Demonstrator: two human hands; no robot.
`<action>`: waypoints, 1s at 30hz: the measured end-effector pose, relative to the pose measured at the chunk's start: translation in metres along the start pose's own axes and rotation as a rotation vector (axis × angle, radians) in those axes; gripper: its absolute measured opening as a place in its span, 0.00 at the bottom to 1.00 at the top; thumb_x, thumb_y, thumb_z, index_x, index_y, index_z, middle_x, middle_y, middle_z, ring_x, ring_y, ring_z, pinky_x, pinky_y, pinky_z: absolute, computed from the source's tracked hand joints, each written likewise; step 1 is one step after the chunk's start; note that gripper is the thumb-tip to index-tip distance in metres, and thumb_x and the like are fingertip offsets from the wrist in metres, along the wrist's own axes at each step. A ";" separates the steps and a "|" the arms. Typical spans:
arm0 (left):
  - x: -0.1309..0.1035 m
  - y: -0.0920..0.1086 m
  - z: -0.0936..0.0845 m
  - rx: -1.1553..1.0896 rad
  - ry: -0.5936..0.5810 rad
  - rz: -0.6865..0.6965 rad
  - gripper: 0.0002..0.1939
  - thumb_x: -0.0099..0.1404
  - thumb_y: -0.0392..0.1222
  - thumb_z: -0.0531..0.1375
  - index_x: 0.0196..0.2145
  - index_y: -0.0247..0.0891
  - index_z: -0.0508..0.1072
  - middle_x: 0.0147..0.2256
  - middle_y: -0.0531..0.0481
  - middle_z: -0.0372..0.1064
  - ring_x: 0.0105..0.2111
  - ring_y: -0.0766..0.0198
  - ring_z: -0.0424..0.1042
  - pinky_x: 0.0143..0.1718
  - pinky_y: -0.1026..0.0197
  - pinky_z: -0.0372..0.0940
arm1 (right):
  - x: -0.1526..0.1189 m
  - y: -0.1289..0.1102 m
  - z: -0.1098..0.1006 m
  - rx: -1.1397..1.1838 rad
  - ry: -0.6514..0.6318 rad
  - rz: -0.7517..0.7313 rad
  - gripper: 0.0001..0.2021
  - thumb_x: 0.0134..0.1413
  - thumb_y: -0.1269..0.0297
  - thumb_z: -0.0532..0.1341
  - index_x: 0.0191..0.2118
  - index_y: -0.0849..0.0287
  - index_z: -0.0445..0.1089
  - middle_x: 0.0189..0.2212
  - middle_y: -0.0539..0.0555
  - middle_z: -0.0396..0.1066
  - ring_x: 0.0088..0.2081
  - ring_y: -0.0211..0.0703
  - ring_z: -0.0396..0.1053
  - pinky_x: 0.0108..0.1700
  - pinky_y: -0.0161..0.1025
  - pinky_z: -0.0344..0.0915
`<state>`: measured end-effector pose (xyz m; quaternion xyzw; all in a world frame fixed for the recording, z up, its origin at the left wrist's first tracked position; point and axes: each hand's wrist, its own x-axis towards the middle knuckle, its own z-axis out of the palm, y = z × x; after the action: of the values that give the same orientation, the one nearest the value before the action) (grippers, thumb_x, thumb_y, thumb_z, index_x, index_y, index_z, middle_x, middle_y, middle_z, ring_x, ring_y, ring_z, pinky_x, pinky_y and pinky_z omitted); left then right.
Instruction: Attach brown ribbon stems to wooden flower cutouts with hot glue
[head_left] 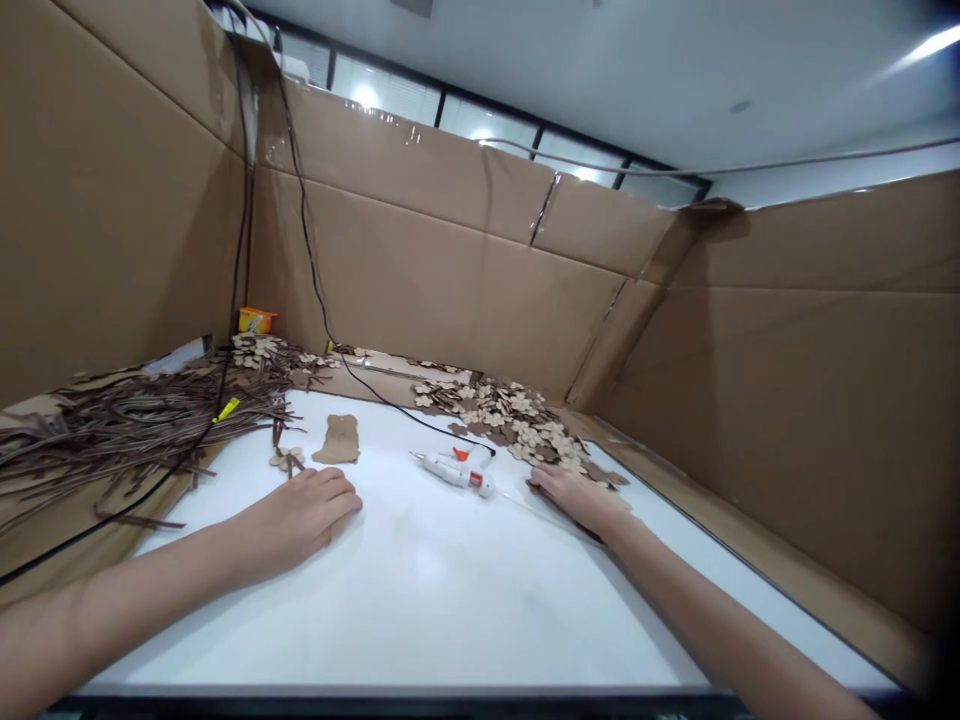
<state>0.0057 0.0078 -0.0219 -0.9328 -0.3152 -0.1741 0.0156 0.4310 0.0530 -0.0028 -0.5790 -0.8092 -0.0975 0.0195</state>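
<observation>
My left hand [307, 515] rests palm down on the white board [420, 610], fingers loosely bent, with nothing seen in it. Just beyond its fingertips lie a small cream flower cutout [286, 458] with brown strips and a piece of brown cardboard [341, 440]. My right hand [574, 495] lies low on the board at the near edge of a pile of flower cutouts [517, 415], fingers stretched forward; its underside is hidden. Between the hands, a white glue gun [454, 470] with an orange trigger lies on its side, a clear glue stick trailing from its back.
A heap of thin brown strips [142, 420] covers the left side. More cutouts [259, 350] sit by an orange box [256, 320] in the back corner. A black cable [307, 230] hangs down to the glue gun. Cardboard walls [435, 250] enclose the board.
</observation>
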 end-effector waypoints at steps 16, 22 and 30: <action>0.002 0.000 -0.005 -0.076 -0.096 -0.089 0.15 0.64 0.31 0.47 0.45 0.41 0.66 0.43 0.46 0.65 0.46 0.56 0.61 0.47 0.55 0.57 | 0.048 -0.030 -0.026 0.796 0.074 0.330 0.12 0.59 0.61 0.55 0.45 0.63 0.65 0.37 0.53 0.68 0.32 0.37 0.68 0.32 0.37 0.68; 0.002 -0.003 -0.003 -0.128 -0.059 -0.049 0.14 0.65 0.33 0.47 0.45 0.41 0.66 0.44 0.46 0.65 0.46 0.58 0.62 0.47 0.57 0.58 | 0.041 -0.117 -0.047 1.028 -0.052 0.204 0.07 0.45 0.75 0.51 0.29 0.60 0.63 0.14 0.42 0.57 0.13 0.29 0.52 0.12 0.26 0.51; 0.001 -0.010 -0.002 -0.211 -0.038 -0.075 0.15 0.60 0.26 0.49 0.41 0.39 0.67 0.40 0.48 0.66 0.45 0.59 0.61 0.47 0.57 0.57 | 0.036 -0.219 -0.023 1.152 -0.415 -0.107 0.09 0.38 0.75 0.49 0.21 0.61 0.66 0.15 0.46 0.65 0.12 0.28 0.53 0.12 0.27 0.49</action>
<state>0.0001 0.0158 -0.0208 -0.9199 -0.3300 -0.1892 -0.0953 0.2109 0.0147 -0.0046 -0.4407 -0.7469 0.4693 0.1665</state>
